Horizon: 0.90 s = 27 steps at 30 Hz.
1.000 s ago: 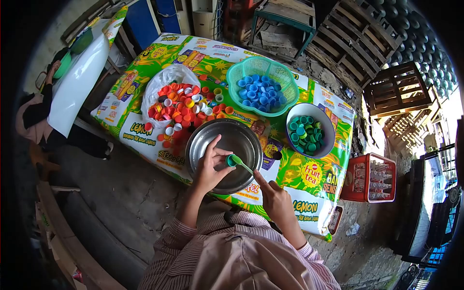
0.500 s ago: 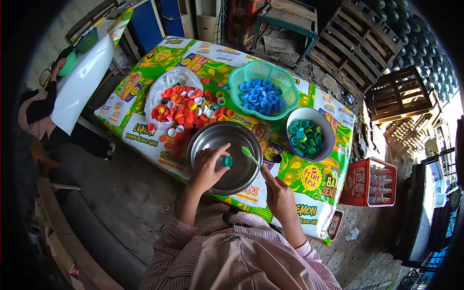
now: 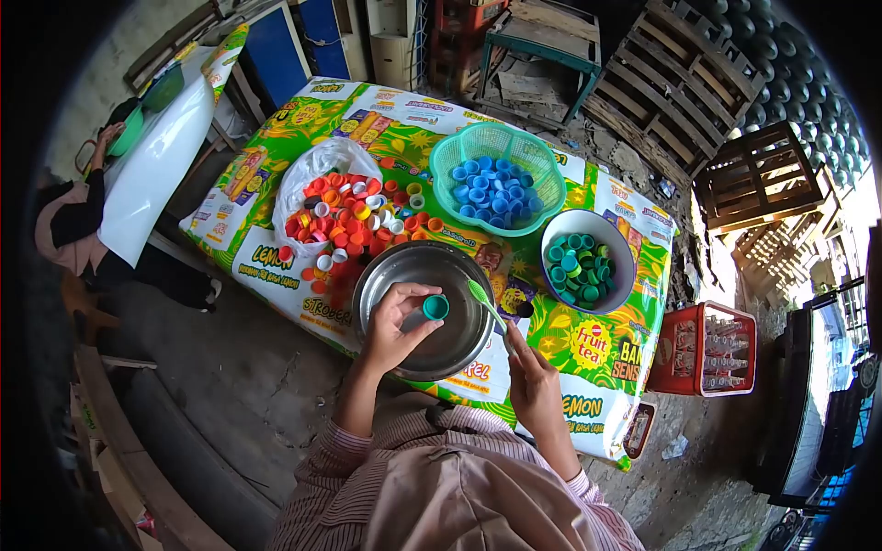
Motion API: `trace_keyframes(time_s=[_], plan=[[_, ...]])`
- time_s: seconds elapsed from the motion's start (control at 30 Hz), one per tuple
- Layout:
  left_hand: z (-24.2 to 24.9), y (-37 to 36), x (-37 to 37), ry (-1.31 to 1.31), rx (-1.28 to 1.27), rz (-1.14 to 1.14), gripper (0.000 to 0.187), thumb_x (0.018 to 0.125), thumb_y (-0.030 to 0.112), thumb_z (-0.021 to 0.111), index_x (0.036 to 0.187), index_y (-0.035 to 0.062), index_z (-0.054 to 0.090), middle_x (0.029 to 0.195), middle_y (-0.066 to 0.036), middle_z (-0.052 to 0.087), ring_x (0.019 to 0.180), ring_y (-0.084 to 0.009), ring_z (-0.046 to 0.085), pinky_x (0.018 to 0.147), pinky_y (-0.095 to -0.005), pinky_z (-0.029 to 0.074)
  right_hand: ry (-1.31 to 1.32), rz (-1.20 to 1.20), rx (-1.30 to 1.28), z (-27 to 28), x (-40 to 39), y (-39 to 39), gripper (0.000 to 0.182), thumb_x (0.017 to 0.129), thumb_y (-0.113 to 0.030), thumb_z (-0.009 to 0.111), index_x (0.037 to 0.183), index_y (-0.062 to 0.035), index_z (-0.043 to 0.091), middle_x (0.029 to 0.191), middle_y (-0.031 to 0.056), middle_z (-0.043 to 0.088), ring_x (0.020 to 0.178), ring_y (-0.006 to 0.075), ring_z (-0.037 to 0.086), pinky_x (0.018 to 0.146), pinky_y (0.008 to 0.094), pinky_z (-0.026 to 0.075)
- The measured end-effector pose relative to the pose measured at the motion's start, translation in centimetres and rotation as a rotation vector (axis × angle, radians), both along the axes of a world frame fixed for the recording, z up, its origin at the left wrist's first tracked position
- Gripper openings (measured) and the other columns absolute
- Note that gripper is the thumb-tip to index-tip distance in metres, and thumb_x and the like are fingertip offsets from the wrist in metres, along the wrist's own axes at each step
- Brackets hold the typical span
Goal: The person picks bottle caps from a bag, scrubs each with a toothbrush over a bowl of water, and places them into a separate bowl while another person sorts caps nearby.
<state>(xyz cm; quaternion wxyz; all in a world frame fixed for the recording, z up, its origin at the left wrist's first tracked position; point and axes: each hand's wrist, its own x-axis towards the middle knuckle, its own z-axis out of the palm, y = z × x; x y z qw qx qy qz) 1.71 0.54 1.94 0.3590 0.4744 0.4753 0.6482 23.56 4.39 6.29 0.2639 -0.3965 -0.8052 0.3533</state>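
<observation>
Over the metal basin (image 3: pixel 441 366), my left hand (image 3: pixel 392 328) pinches a teal-green bottle cap (image 3: pixel 435 307) between thumb and fingers, its hollow side facing up. My right hand (image 3: pixel 533 384) grips the lower handle of a light green toothbrush (image 3: pixel 480 294), whose head reaches over the basin's right side. To the upper left, a white plastic bag (image 3: pixel 299 182) lies with red, orange, yellow and white caps (image 3: pixel 354 220) spilling from it. Behind the basin stands a mint basket (image 3: pixel 447 156) of blue caps (image 3: pixel 496 191). At the right, a white bowl (image 3: pixel 617 231) holds green caps (image 3: pixel 581 266).
A bright printed cover (image 3: pixel 542 404) lies over the table. A red crate of bottles (image 3: pixel 657 367) stands on the floor at the right. Wooden pallets (image 3: pixel 657 78) lean behind. At far left another person's hand (image 3: pixel 108 134) is beside a green bowl (image 3: pixel 129 133).
My left hand has turned the cap so its hollow side shows more. The toothbrush and my right hand have shifted slightly right and down.
</observation>
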Motion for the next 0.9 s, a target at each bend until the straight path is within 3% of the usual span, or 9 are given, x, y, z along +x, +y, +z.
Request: trace_keyframes(time_s=[0.03, 0.17, 0.23, 0.37, 0.43, 0.5, 0.67, 0.77, 0.9], plan=[[0.5, 0.0, 0.2, 0.003, 0.032, 0.041, 0.039, 0.071, -0.005, 0.066, 0.103, 0.0009, 0.044, 0.108, -0.014, 0.055, 0.102, -0.0195, 0.054, 0.087, -0.0307, 0.044, 0.009, -0.012, -0.052, 0.3, 0.0, 0.0, 0.048, 0.081, 0.004, 0.047, 0.127, -0.0096, 0.043, 0.088, 0.0246, 0.059, 0.073, 0.0392, 0.059, 0.064, 0.0384, 0.047], [0.6, 0.3, -0.3, 0.231, -0.054, 0.138, 0.040, 0.068, 0.002, 0.070, 0.101, 0.0054, 0.048, 0.099, -0.009, 0.058, 0.096, -0.0189, 0.056, 0.084, -0.0339, 0.042, 0.009, -0.042, -0.012, -1.7, -0.3, 0.8, 0.047, 0.081, 0.001, 0.048, 0.126, -0.0132, 0.045, 0.080, 0.0216, 0.059, 0.066, 0.0368, 0.058, 0.060, 0.0391, 0.047], [-1.6, 0.1, -1.4, 1.170, -0.486, 0.069, 0.040, 0.065, 0.013, 0.072, 0.100, 0.0096, 0.052, 0.091, -0.005, 0.061, 0.090, -0.0188, 0.055, 0.080, -0.0345, 0.036, -0.418, 0.068, 0.164, -3.5, -0.2, 1.3, 0.047, 0.082, -0.006, 0.050, 0.127, -0.0188, 0.044, 0.065, 0.0125, 0.052, 0.052, 0.0307, 0.054, 0.048, 0.0412, 0.043], [-1.5, 0.1, -1.2, 1.112, -0.390, 0.154, 0.027, 0.072, 0.020, 0.066, 0.095, 0.0109, 0.054, 0.084, -0.004, 0.061, 0.086, -0.0207, 0.054, 0.074, -0.0349, 0.033, -0.219, -0.005, 0.143, -1.9, -0.4, 1.5, 0.044, 0.083, -0.009, 0.050, 0.125, -0.0214, 0.045, 0.065, 0.0121, 0.052, 0.051, 0.0300, 0.054, 0.046, 0.0410, 0.043], [-1.8, 0.3, -1.1, 1.140, -0.503, 0.108, 0.024, 0.077, 0.020, 0.062, 0.096, 0.0096, 0.053, 0.087, -0.006, 0.062, 0.087, -0.0213, 0.056, 0.075, -0.0344, 0.037, -0.171, -0.019, 0.134, -3.0, -0.5, 1.6, 0.043, 0.083, -0.009, 0.050, 0.124, -0.0206, 0.047, 0.065, 0.0127, 0.052, 0.051, 0.0304, 0.054, 0.046, 0.0406, 0.043], [-1.8, 0.9, -1.3, 0.654, -0.546, 0.085, 0.025, 0.079, 0.018, 0.061, 0.099, 0.0070, 0.051, 0.091, -0.009, 0.062, 0.087, -0.0220, 0.057, 0.076, -0.0330, 0.042, -0.140, 0.048, 0.131, -3.3, -0.6, 1.7, 0.042, 0.083, -0.008, 0.051, 0.124, -0.0186, 0.048, 0.065, 0.0130, 0.053, 0.052, 0.0306, 0.054, 0.047, 0.0401, 0.043], [-0.9, 0.9, -1.0, 0.590, -0.152, 0.133, 0.071, 0.072, 0.003, 0.067, 0.131, 0.0054, 0.026, 0.099, -0.011, 0.061, 0.088, -0.0235, 0.060, 0.080, -0.0321, 0.046, -0.053, 0.027, 0.087, -2.9, -0.9, 0.9, 0.046, 0.081, -0.004, 0.052, 0.124, -0.0182, 0.047, 0.065, 0.0126, 0.053, 0.052, 0.0294, 0.054, 0.047, 0.0395, 0.042], [0.1, 0.8, -0.3, 0.433, -0.145, 0.104, 0.078, 0.072, 0.003, 0.067, 0.134, 0.0062, 0.020, 0.102, -0.011, 0.061, 0.091, -0.0226, 0.060, 0.082, -0.0314, 0.045, -0.030, 0.004, 0.138, -3.1, -0.9, 0.8, 0.048, 0.080, -0.004, 0.052, 0.125, -0.0193, 0.046, 0.065, 0.0104, 0.052, 0.051, 0.0269, 0.053, 0.046, 0.0378, 0.043], [-0.1, 1.2, -0.3, 0.477, -0.114, 0.118, 0.085, 0.071, 0.003, 0.068, 0.136, 0.0065, 0.014, 0.102, -0.012, 0.061, 0.092, -0.0223, 0.060, 0.083, -0.0313, 0.045, -0.194, 0.112, 0.257, -3.6, -1.0, 1.2, 0.053, 0.077, -0.004, 0.053, 0.126, -0.0220, 0.045, 0.065, 0.0061, 0.051, 0.049, 0.0223, 0.054, 0.043, 0.0357, 0.044]])
